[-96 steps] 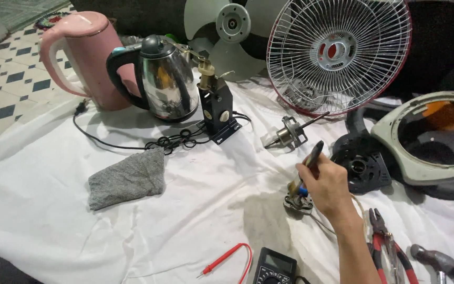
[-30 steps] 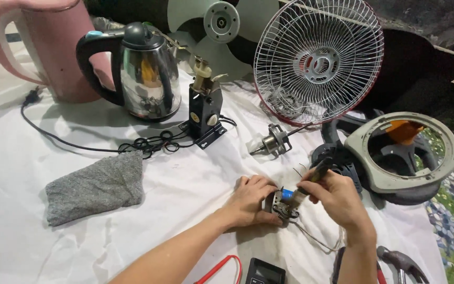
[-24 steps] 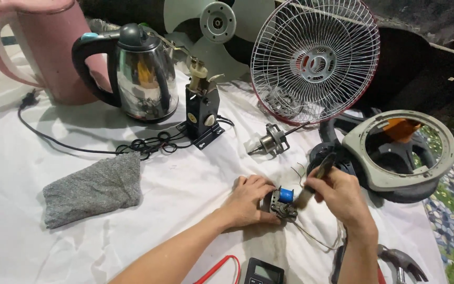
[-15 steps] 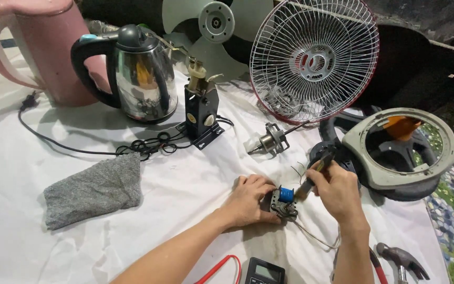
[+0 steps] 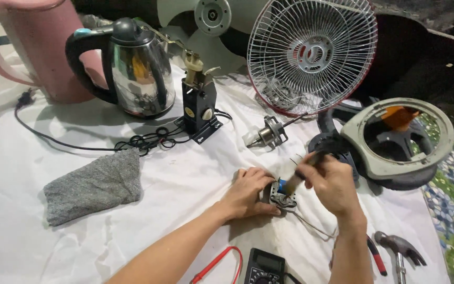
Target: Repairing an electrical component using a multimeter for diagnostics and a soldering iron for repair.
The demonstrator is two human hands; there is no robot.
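A: The left hand rests on the white cloth, its fingers curled against the near side of a small motor part, pinning it down.

B: And the right hand?

A: Fingers clamped around a dark-handled tool, tip angled down onto the top of the part, just beside the left fingertips (a blue bit shows right where the tip lands).

B: What sits around them?

A: Beyond the fingers, a small shafted motor and the fan guard; to the right of the right hand, a grey ring housing. Below the wrists, a multimeter with a red probe, and a hammer off to the right.

B: What could go wrong?

A: I'd judge a slip the main worry: the tip is close to the left fingertips, so a skid off the part could jab them. The cloth is soft, too, and the part could tilt under pressure; thin wires trailing from it could snag.
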